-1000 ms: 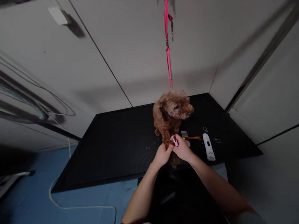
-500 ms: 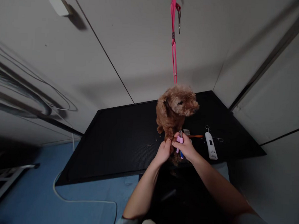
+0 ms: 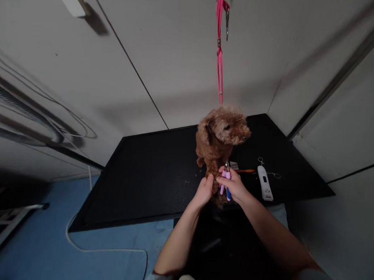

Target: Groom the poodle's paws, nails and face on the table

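A curly brown dog (image 3: 215, 147) is on the black grooming table (image 3: 151, 167), its head turned to the right. My left hand (image 3: 204, 190) is closed around one of its front paws, thumb on top. My right hand (image 3: 234, 186) meets it from the other side, thumb and fingers closed at the same leg. Lying across the right palm are nail clippers (image 3: 225, 175) with lilac and blue handles, metal head pointing up and away. The paw itself is mostly hidden by my fingers.
A white trimmer (image 3: 264, 183) lies on the right of the table, over metal scissors (image 3: 276, 175). An orange-handled tool (image 3: 245, 171) lies beside them. Above the dog hangs a pink leash (image 3: 220, 70). A white cable (image 3: 106, 251) crosses the blue floor.
The whole view has shifted slightly. The clippers have turned a little in my right hand, with the handles showing more apart. Both hands stay at the dog's paw.
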